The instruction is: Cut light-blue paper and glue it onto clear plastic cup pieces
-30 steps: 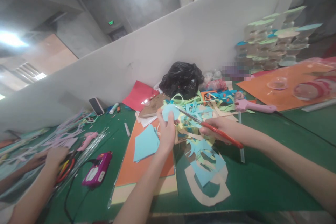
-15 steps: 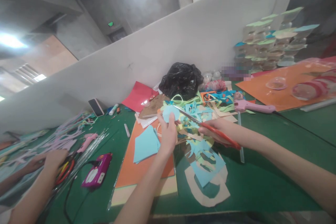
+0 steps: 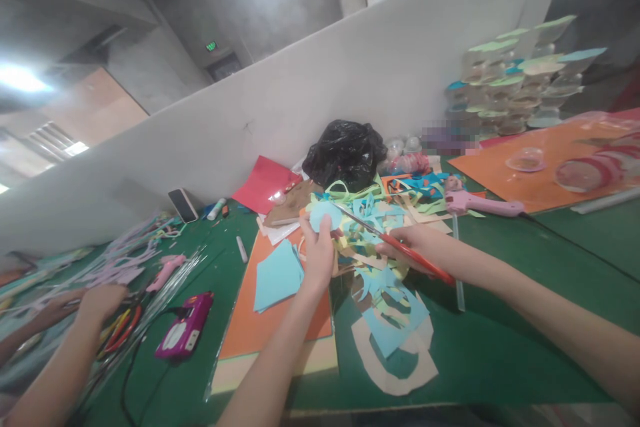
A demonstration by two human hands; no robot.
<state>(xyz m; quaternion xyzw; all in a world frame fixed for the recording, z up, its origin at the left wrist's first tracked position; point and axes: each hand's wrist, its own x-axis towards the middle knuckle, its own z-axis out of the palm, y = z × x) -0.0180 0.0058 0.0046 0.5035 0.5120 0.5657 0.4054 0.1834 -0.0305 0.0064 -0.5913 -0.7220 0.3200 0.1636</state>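
Note:
My left hand [image 3: 320, 250] pinches a rounded light-blue paper piece [image 3: 324, 215] between thumb and fingers. In my right hand [image 3: 413, 247] is a pair of scissors with red handles [image 3: 420, 259]. Their blades reach to the right edge of the blue piece; whether they bite into it I cannot tell. Beneath and behind both hands lies a heap of blue, green and cream paper offcuts [image 3: 373, 213]. Left of my left forearm, a stack of light-blue paper sheets [image 3: 277, 277] rests on an orange sheet [image 3: 240, 327].
A pink glue gun [image 3: 487, 205] lies at right, its cord trailing. Behind the offcuts sits a black plastic bag [image 3: 345, 155]. At left are a purple box [image 3: 185, 325], a phone [image 3: 183, 205] and another person's hands [image 3: 103, 299]. Tiered clear cups [image 3: 505, 83] stand at back right.
My hands and the scissors have shifted only very slightly. The blue piece stays in my left hand. The other person's hands at left have moved a little.

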